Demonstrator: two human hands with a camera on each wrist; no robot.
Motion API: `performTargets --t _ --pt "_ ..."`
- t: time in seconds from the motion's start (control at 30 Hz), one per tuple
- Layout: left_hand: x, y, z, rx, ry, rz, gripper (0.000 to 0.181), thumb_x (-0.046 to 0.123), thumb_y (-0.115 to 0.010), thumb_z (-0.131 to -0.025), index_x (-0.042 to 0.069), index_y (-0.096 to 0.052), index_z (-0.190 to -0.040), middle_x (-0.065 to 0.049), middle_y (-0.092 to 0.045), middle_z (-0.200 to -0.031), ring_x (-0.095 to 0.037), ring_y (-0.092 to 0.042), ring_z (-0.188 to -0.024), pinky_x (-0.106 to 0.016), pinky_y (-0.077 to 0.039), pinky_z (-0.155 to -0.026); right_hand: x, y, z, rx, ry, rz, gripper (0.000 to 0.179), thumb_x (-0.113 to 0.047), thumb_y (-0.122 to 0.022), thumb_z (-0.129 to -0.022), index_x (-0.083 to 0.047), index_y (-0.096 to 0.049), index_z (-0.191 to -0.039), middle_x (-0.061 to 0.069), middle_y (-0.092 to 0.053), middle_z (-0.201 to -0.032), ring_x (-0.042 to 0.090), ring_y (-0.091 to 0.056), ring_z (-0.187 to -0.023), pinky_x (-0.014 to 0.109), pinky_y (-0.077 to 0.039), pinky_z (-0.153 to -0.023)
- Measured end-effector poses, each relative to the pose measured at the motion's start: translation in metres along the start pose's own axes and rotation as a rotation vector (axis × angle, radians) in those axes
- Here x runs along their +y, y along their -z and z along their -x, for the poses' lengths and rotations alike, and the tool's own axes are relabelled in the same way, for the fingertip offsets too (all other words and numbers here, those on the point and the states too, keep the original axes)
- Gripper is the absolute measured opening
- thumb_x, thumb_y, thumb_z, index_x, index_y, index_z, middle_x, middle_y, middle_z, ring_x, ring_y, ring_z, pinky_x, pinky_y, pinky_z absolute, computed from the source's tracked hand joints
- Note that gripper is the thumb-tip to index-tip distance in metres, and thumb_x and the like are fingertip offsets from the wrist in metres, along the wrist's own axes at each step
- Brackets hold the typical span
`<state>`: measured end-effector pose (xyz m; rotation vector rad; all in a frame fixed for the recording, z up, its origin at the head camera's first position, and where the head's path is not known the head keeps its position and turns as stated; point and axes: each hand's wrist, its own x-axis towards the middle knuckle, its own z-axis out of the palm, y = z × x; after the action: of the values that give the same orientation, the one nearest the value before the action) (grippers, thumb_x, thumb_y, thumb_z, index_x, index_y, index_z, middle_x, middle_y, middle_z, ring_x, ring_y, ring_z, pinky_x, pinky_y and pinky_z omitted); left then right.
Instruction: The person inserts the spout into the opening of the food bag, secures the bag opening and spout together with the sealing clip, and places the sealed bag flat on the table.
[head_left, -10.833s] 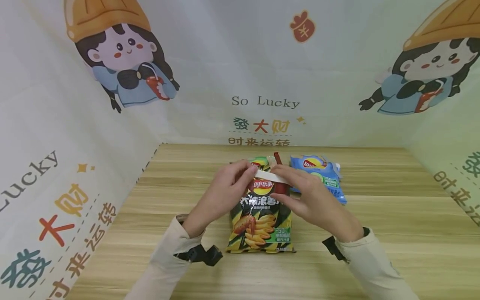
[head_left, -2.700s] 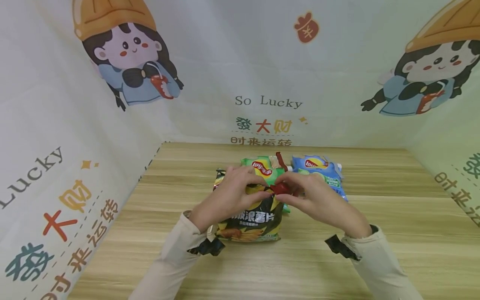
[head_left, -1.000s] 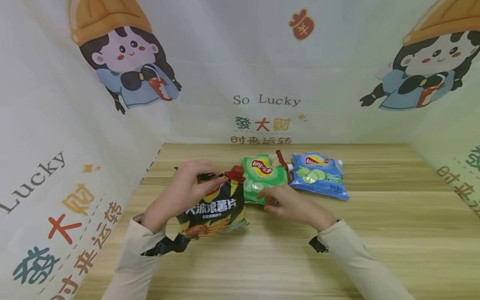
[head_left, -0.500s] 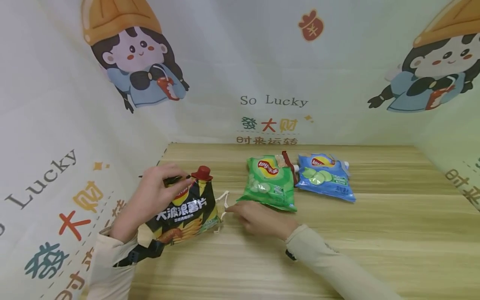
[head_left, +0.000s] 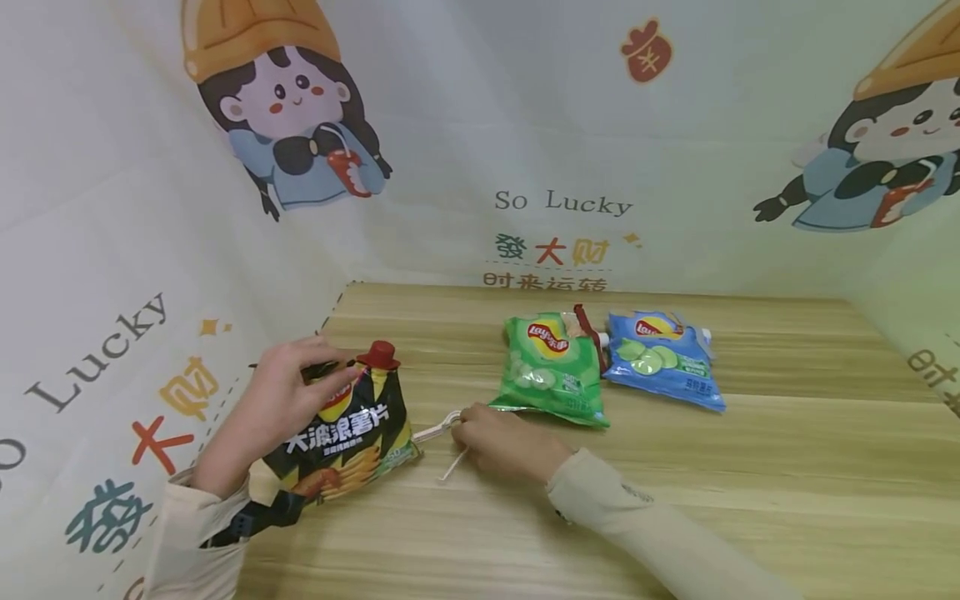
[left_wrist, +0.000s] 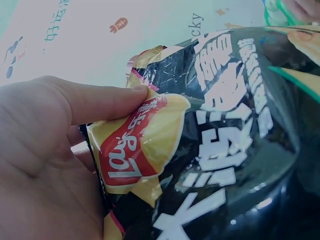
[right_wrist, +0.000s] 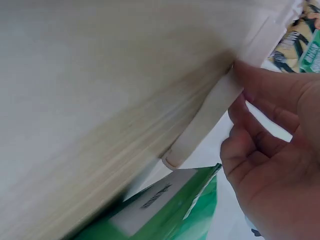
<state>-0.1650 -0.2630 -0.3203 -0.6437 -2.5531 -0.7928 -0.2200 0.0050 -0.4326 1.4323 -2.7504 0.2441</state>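
Observation:
My left hand pinches the top edge of a black-and-yellow chip bag, held tilted at the left of the table. A red cap sticks up at the bag's top right corner. In the left wrist view the thumb presses on the bag front near its logo; the other fingers are mostly behind it. My right hand pinches a thin white bag clip between thumb and fingertips, beside the bag's lower right corner. The right wrist view shows the clip as a flat strip with a rounded end.
A green chip bag lies just beyond my right hand, with a dark red clip on its top right corner. Beside it lies a blue chip bag with a white cap. Printed cloth walls surround the wooden table.
The black chip bag has moved left in my left hand, uncovering the green bag. My right hand has left the red cap, moved left and taken hold of the white clip.

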Motion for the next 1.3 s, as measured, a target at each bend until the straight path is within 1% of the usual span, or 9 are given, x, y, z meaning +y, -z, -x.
performTargets --t 0.1,0.23,0.33,0.43,0.7,0.83,0.93,1.17,1.3 --pt "-0.002 0.000 0.000 -0.007 0.002 -0.004 0.010 0.008 -0.074 -0.090 0.003 -0.078 -0.098 -0.001 -0.071 -0.088 -0.013 -0.056 -0.072 -0.027 -0.045 -0.062 -0.003 -0.002 0.005 0.000 0.008 -0.008 0.004 -0.020 -0.074 -0.090 -0.019 -0.072 -0.087 -0.006 -0.061 -0.092 0.010 -0.050 -0.087 0.021 -0.044 -0.072" --pt "-0.003 -0.001 -0.001 -0.015 0.003 -0.008 0.010 0.009 -0.073 -0.090 0.003 -0.078 -0.098 -0.001 -0.070 -0.087 -0.013 -0.055 -0.071 -0.027 -0.045 -0.061 -0.007 -0.002 0.014 0.046 0.073 0.012 0.006 -0.026 -0.073 -0.091 -0.020 -0.074 -0.092 -0.003 -0.062 -0.103 0.013 -0.050 -0.097 0.024 -0.044 -0.084" --pt "-0.002 -0.001 -0.002 -0.020 0.008 -0.005 0.011 0.009 -0.073 -0.090 0.003 -0.078 -0.099 -0.002 -0.070 -0.087 -0.014 -0.055 -0.071 -0.028 -0.045 -0.062 -0.009 -0.001 0.023 0.097 0.126 0.018 0.008 -0.027 -0.069 -0.095 -0.020 -0.072 -0.095 0.001 -0.063 -0.114 0.017 -0.053 -0.107 0.030 -0.043 -0.096" --pt "-0.001 -0.003 -0.004 -0.029 0.010 0.001 0.013 0.008 -0.073 -0.090 0.002 -0.077 -0.101 -0.004 -0.071 -0.090 -0.017 -0.060 -0.076 -0.030 -0.048 -0.065 -0.011 0.004 0.033 0.110 0.145 -0.014 0.011 -0.027 -0.062 -0.099 -0.019 -0.068 -0.101 0.003 -0.064 -0.118 0.018 -0.057 -0.108 0.034 -0.045 -0.098" --pt "0.008 -0.015 -0.010 -0.068 0.005 0.005 0.014 0.006 -0.073 -0.090 0.001 -0.077 -0.103 -0.007 -0.073 -0.096 -0.022 -0.066 -0.086 -0.037 -0.053 -0.070 0.001 0.028 0.061 0.084 -0.016 -0.259 0.021 -0.028 -0.047 -0.107 -0.019 -0.061 -0.120 -0.002 -0.060 -0.117 0.010 -0.056 -0.101 0.032 -0.049 -0.089" --pt "0.014 -0.023 -0.015 -0.078 -0.027 0.009 0.013 0.005 -0.073 -0.090 0.002 -0.077 -0.101 -0.007 -0.074 -0.094 -0.021 -0.067 -0.084 -0.036 -0.053 -0.069 0.012 0.038 0.072 0.111 -0.060 -0.359 0.023 -0.031 -0.043 -0.108 -0.020 -0.058 -0.121 -0.007 -0.060 -0.106 0.008 -0.056 -0.096 0.031 -0.049 -0.085" --pt "0.019 -0.031 -0.020 -0.092 -0.056 0.018 0.010 0.005 -0.073 -0.089 0.003 -0.078 -0.098 -0.005 -0.074 -0.091 -0.019 -0.066 -0.081 -0.034 -0.053 -0.068 0.021 0.045 0.079 0.133 -0.074 -0.426 0.022 -0.030 -0.045 -0.107 -0.018 -0.057 -0.121 -0.006 -0.061 -0.105 0.008 -0.059 -0.100 0.032 -0.050 -0.087" --pt "0.038 -0.045 -0.039 -0.138 -0.077 0.043 0.008 0.008 -0.072 -0.091 0.006 -0.077 -0.097 -0.002 -0.072 -0.090 -0.012 -0.060 -0.073 -0.030 -0.049 -0.063 0.043 0.063 0.095 0.183 -0.161 -0.496 0.016 -0.032 -0.048 -0.106 -0.018 -0.054 -0.112 -0.002 -0.056 -0.100 0.014 -0.052 -0.089 0.033 -0.047 -0.077" --pt "0.052 -0.050 -0.055 -0.136 -0.118 0.059 0.007 0.010 -0.072 -0.091 0.007 -0.078 -0.095 0.000 -0.072 -0.086 -0.011 -0.058 -0.070 -0.030 -0.047 -0.062 0.054 0.079 0.101 0.221 -0.201 -0.528 0.018 -0.033 -0.049 -0.106 -0.016 -0.054 -0.110 -0.001 -0.060 -0.104 0.017 -0.057 -0.099 0.036 -0.048 -0.081"
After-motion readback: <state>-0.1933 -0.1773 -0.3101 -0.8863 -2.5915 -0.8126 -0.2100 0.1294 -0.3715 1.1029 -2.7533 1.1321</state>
